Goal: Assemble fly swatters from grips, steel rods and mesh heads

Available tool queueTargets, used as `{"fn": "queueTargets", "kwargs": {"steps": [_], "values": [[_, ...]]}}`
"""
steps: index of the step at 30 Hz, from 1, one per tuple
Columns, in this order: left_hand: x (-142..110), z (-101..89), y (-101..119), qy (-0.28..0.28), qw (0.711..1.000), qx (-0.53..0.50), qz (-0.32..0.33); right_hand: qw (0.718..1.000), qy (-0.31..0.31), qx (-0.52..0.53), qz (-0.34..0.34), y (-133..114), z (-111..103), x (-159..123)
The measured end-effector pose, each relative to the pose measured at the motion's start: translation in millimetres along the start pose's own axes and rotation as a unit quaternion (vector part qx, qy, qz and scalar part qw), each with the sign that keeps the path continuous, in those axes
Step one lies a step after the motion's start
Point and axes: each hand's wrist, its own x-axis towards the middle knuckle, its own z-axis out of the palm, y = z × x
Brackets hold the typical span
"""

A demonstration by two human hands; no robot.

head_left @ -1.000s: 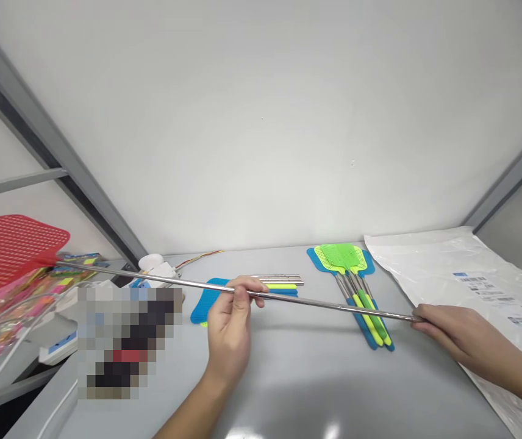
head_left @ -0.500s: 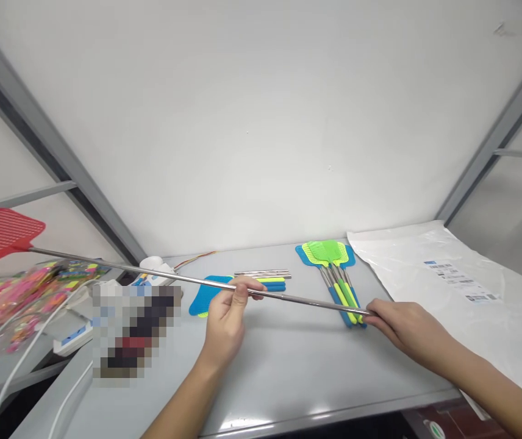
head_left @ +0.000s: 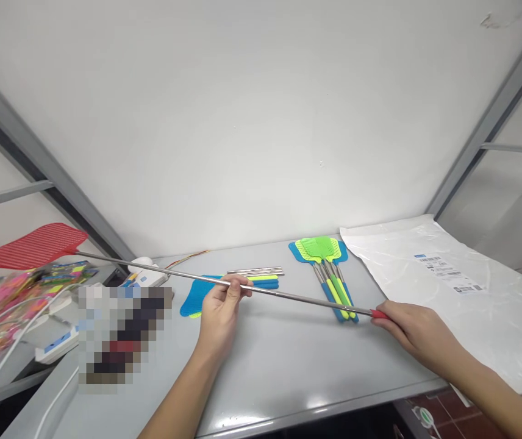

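Observation:
A red fly swatter (head_left: 32, 247) with a long, extended metal rod slants across the view, its mesh head at the far left. My left hand (head_left: 222, 308) is closed around the middle of the rod, thumb on top. At the rod's right end, my right hand (head_left: 407, 326) grips the red handle, most of which the fingers hide. Behind the rod lies a fanned bundle of assembled fly swatters (head_left: 318, 250) in blue, yellow and green. Beyond my left hand are blue swatter heads (head_left: 197, 297), loose metal rods (head_left: 255, 271) and blue and yellow handles (head_left: 265, 281).
A white plastic mailing bag (head_left: 448, 292) with a label covers the table's right side. On the left are colourful packaged goods (head_left: 9, 305), white cables, a power strip (head_left: 57, 341) and a pixelated patch. A white wall stands behind the grey table (head_left: 288, 366).
The red swatter has shifted right in view, so its whole head now shows. A bit of red handle now shows at my right hand. The camera view has shifted slightly.

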Motion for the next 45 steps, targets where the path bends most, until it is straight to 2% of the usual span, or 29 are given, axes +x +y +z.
{"fn": "queueTargets", "kwargs": {"steps": [8,15,23,27,30,34,36,41,45], "values": [[-8,13.2,-7,-0.074,0.995,0.013,-0.070,0.997,0.053,0.046,-0.011,-7,17,4],[-5,14.8,-18,-0.043,0.996,0.030,-0.066,0.997,0.060,0.044,0.011,-22,30,-5],[3,19.5,-14,-0.016,0.996,0.059,-0.060,0.997,0.049,0.052,0.035,-45,22,-4],[-8,33.6,-14,-0.063,0.989,0.101,-0.086,0.996,0.019,0.078,0.047,-67,23,3],[-18,49.3,-13,-0.116,0.984,0.090,-0.104,0.995,0.010,0.078,0.061,-84,25,12],[-22,59.7,-10,-0.133,0.981,0.090,-0.107,0.995,0.019,0.072,0.071,-95,25,22],[-20,56.8,-10,-0.140,0.980,0.092,-0.111,0.994,0.010,0.077,0.076,-97,25,24],[-12,35.0,-10,-0.216,0.964,0.109,-0.108,0.990,-0.022,0.122,0.071,-91,30,23],[-4,17.4,-6,-0.151,0.972,0.169,-0.059,0.984,-0.029,0.149,0.089,-87,34,19]]}}
